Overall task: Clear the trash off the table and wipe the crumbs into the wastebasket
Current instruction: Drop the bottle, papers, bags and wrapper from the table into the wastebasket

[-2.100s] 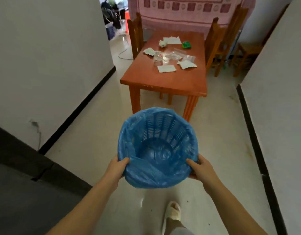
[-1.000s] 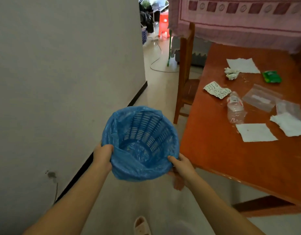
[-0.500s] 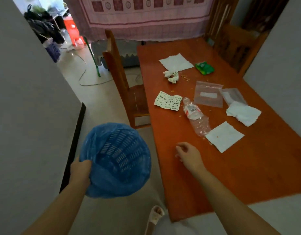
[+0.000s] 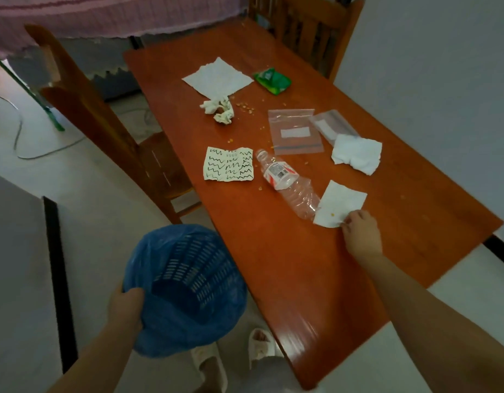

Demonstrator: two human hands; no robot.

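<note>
A glossy reddish wooden table (image 4: pixel 287 279) fills the middle of the frame, running from the upper centre down to the lower right, with slatted wooden chairs (image 4: pixel 109 131) at its left edge and far end. At the lower left the left hand (image 4: pixel 126 307) grips the rim of the wastebasket (image 4: pixel 185 287), a round blue plastic basket with slotted walls lined by a thin, crinkled blue bag; it is held below the table edge, just beside it. The step in hand looks like the first pick of trash: the right hand (image 4: pixel 361 236) rests at centre right with its fingertips (image 4: pixel 347 221) pinching the near corner of a flat white paper napkin (image 4: pixel 340 204). Just left of that napkin, touching it, lies a crushed clear plastic bottle (image 4: pixel 287 182) with a red and white label; further left is a torn paper scrap (image 4: pixel 229 164) covered in black squiggles. Above sit two limp clear zip bags (image 4: pixel 294 131), a rumpled white tissue (image 4: pixel 357 154), a wadded tissue (image 4: pixel 219 109), a large flat napkin (image 4: pixel 218 78) and a shiny green wrapper (image 4: pixel 272 80). Tiny yellowish crumbs (image 4: pixel 246 107) are scattered around the wad. Next, I judge, the napkin must be lifted and carried left over the basket mouth, kept level since one crumb lies on it.
</note>
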